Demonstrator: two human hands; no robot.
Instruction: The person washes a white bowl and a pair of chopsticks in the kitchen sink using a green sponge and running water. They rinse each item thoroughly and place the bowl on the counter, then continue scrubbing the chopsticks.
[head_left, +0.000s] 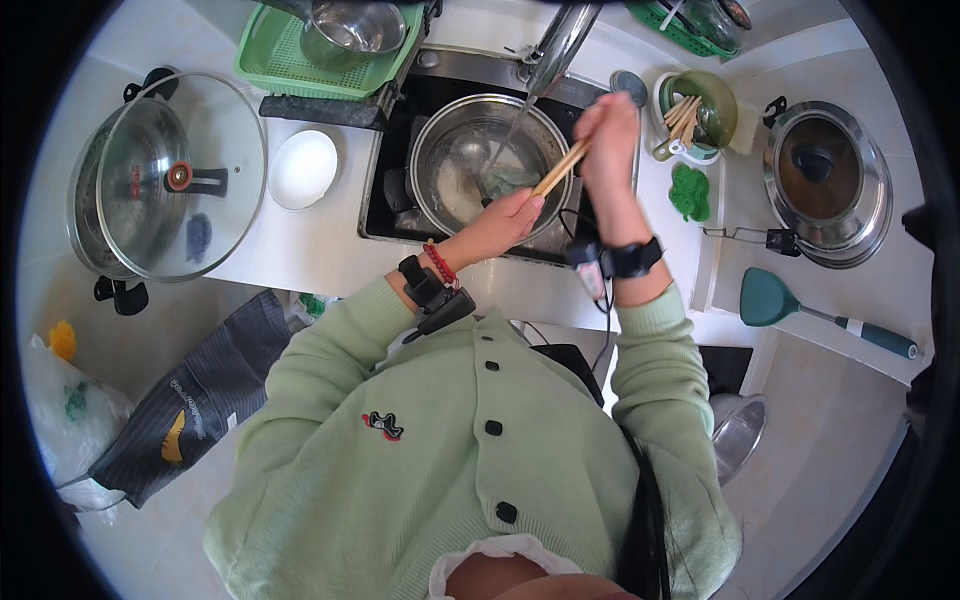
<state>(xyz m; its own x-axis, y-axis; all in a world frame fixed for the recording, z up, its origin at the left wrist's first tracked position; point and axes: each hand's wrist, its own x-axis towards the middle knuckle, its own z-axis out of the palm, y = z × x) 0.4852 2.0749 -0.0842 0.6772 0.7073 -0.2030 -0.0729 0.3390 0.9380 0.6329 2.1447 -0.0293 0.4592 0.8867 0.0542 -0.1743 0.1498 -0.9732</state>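
Observation:
Over the sink, both my hands are closed on a bundle of wooden chopsticks (561, 168) that lies aslant between them. My left hand (508, 219) grips the lower end above the near rim of a steel pot (421, 191). My right hand (606, 142) is around the upper end, right of the faucet (559, 56). A thin stream of water falls from the faucet into the pot. Inside the pot are cloudy water, a rounded metal utensil, perhaps a ladle (471, 150), and a greenish cloth-like thing (514, 180).
Left of the sink stand a white bowl (303, 169), a glass lid (232, 225) on a pan, and a green basket (259, 56) holding a small pot. To the right are a chopstick holder (720, 109), a green scrubber (688, 193), a lidded steel pot (874, 187) and a teal turner (769, 298).

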